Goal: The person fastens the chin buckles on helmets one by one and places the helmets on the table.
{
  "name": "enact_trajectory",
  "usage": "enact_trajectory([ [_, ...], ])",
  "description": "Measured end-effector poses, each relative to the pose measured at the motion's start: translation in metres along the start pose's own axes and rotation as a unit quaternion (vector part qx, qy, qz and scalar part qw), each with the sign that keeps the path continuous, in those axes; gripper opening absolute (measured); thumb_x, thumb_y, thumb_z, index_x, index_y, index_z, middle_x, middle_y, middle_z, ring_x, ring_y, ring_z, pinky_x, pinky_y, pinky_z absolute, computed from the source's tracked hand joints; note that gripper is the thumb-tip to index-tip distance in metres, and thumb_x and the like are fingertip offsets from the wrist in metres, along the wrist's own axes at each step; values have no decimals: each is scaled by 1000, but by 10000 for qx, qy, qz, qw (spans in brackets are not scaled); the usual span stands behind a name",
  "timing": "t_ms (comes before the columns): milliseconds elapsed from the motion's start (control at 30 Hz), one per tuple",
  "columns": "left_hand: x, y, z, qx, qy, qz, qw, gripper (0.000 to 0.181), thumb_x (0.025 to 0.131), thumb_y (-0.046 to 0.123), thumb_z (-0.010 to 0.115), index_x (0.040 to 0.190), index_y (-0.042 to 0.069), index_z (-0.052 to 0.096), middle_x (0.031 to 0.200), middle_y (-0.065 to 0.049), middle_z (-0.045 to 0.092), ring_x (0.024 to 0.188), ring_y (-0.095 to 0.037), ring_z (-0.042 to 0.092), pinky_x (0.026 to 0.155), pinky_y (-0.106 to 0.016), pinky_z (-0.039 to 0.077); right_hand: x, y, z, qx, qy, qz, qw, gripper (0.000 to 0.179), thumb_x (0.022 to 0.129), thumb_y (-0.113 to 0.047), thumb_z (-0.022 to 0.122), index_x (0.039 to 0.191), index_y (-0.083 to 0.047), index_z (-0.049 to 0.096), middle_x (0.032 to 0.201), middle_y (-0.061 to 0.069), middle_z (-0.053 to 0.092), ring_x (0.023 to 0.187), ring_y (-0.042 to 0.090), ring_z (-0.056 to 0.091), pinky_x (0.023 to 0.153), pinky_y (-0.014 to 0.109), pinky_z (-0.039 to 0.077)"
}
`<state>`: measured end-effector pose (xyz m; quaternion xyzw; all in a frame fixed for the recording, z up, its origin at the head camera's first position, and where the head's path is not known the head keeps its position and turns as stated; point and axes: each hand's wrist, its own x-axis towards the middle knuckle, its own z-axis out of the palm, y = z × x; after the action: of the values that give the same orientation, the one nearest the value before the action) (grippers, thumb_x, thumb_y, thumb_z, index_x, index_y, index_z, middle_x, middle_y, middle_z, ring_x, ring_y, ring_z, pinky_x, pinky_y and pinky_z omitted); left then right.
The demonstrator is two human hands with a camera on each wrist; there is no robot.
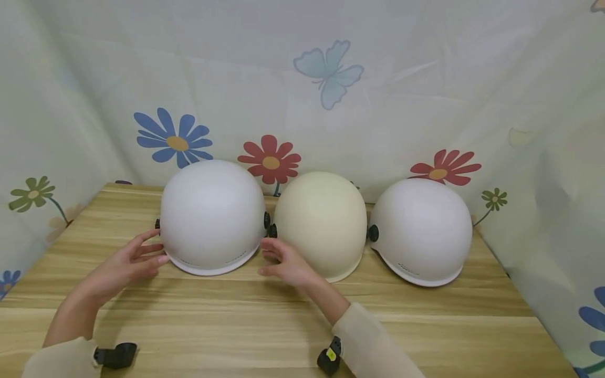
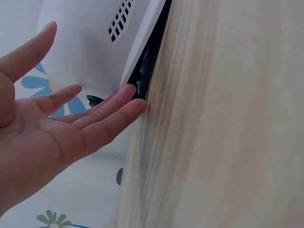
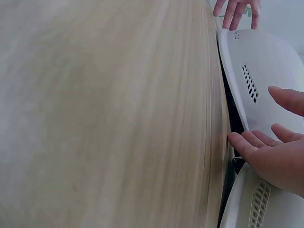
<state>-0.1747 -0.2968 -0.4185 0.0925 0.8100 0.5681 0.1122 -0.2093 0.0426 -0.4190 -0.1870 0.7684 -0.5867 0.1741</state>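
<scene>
A white helmet (image 1: 212, 218) with rows of small vent holes and a black knob on each side sits at the left of the row. At its lower left edge is my left hand (image 1: 124, 266), fingers loosely extended; in the left wrist view the fingertips (image 2: 138, 105) are right at the rim. My right hand (image 1: 292, 264) is at the helmet's lower right, fingers slightly bent and thumb apart, overlapping the cream helmet (image 1: 321, 223). From the right wrist, its fingertips (image 3: 234, 137) appear at the white helmet's rim. Neither hand grips anything.
Another white helmet (image 1: 423, 231) stands at the right end, turned slightly. All three helmets rest on a wood-grain table (image 1: 227, 325) before a flower-printed curtain (image 1: 387, 115). Black wrist devices (image 1: 115, 356) are worn at both sleeves.
</scene>
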Motion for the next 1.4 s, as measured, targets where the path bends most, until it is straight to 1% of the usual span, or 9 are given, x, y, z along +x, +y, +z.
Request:
enact_trajectory([
  [133,0,1,1,29,-6,-3,10000,76,93,22,54,145,1,2,138,-36,19,106,-9,50,79,-31,49,1,-1,1,15,27,68,10000,64,78,5,66,136,-5,39,138,11,41,125,29,38,100,38,34],
  [267,-1,3,1,84,-1,-50,10000,76,93,23,54,145,1,3,139,-36,19,112,-26,47,79,-31,49,2,-2,1,93,42,134,9999,66,78,4,66,137,-6,38,140,9,39,127,28,36,101,38,33],
  [367,-1,4,1,135,5,-77,9999,76,93,24,54,145,1,2,138,-36,19,114,-34,45,78,-31,49,2,-3,2,146,63,165,9997,67,79,3,66,138,-7,37,140,9,38,127,27,36,101,38,32],
  [800,-2,5,0,214,-72,-173,9996,75,94,24,51,145,1,1,136,-39,23,115,-45,42,79,-34,49,4,-2,4,307,21,120,9995,67,80,3,65,139,-5,34,141,9,37,128,28,34,103,39,29],
  [933,-1,6,-1,246,-83,-308,9992,78,94,26,52,145,3,-2,137,-39,22,115,-47,41,80,-35,49,4,-2,4,302,33,132,9995,67,81,2,65,140,-5,33,141,9,37,128,27,34,103,38,29],
  [1100,4,7,-3,349,-229,-453,9981,82,94,27,52,145,6,-8,136,-40,19,114,-49,42,83,-43,48,2,-4,4,271,21,174,9995,68,81,-1,66,140,-7,33,142,8,36,128,26,34,103,38,29],
  [1233,8,8,-6,351,-365,-642,9966,87,93,28,54,144,10,-14,137,-40,18,115,-49,41,87,-48,44,1,-5,4,310,3,201,9993,69,81,-1,66,141,-8,32,142,8,35,128,27,34,103,39,29],
  [1300,10,8,-6,336,-379,-725,9961,90,92,29,55,144,12,-16,138,-38,18,116,-48,40,89,-50,42,1,-5,4,342,5,199,9992,69,81,-1,65,141,-7,32,142,9,35,128,27,34,103,40,29],
  [1400,15,8,-7,261,-381,-730,9963,91,92,29,56,143,13,-18,137,-38,18,117,-48,39,91,-51,40,1,-4,3,367,-5,197,9991,69,81,-1,65,141,-8,31,143,9,34,129,27,34,103,40,30],
])
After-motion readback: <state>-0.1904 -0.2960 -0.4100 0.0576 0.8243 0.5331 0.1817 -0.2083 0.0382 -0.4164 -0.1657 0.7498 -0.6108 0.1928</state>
